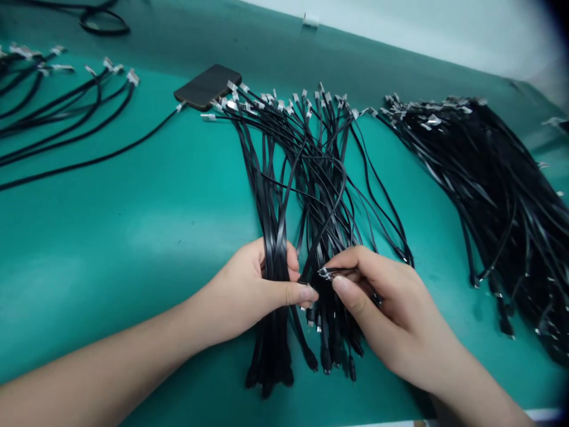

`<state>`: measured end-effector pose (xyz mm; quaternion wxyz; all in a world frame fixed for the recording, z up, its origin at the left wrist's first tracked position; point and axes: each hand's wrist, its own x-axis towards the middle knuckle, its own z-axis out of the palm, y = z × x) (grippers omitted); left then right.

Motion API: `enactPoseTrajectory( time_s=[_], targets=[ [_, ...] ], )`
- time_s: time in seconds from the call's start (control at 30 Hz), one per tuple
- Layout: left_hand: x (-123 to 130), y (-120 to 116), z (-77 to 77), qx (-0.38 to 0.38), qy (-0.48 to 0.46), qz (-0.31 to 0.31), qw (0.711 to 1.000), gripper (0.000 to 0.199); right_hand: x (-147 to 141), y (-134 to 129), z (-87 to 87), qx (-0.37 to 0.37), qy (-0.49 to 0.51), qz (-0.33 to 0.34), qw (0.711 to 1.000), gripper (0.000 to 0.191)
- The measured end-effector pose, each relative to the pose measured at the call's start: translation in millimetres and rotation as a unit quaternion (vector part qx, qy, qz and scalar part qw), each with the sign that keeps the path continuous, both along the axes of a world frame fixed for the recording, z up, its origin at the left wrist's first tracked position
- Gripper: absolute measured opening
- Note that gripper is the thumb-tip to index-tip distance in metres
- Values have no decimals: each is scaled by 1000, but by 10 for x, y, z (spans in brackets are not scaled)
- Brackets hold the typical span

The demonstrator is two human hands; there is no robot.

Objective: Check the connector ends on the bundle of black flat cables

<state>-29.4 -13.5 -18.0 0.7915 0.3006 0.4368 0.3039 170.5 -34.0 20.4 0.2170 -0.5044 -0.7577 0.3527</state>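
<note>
Teal tabletop (111,237) spreads under everything, with a white surface beyond its far edge. Well to the left of the left hand, a loose group of black flat cables (66,107) lies fanned out, their silver connectors pointing toward the far edge, and a coil of black cable (104,22) sits behind them. Beyond the left hand, a black smartphone (207,87) lies flat, with a thin black cable (111,145) stretching toward it.

The left hand (253,284) is closed around a thick bunch of flat black USB cables (302,178), its thumb pressed across the front. Silver connectors fan out from that bunch beyond both hands, while black plug ends dangle on the near side of them. The right hand (382,302) is in a narrow pinch, with thumb and fingers holding a small silver connector (331,273) just beside the left thumb. Off to the right of the right hand lies a dense pile of black cables (489,196), also tipped with silver connectors.
</note>
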Motion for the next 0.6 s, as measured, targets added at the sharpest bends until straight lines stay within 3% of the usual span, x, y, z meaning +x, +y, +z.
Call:
enactPoseTrajectory(
  time_s=[0.6],
  targets=[
    [-8, 12, 25, 8, 53, -14, 998, 37, -63, -72, -48, -17, -6, -5, 1000, 12]
  ],
)
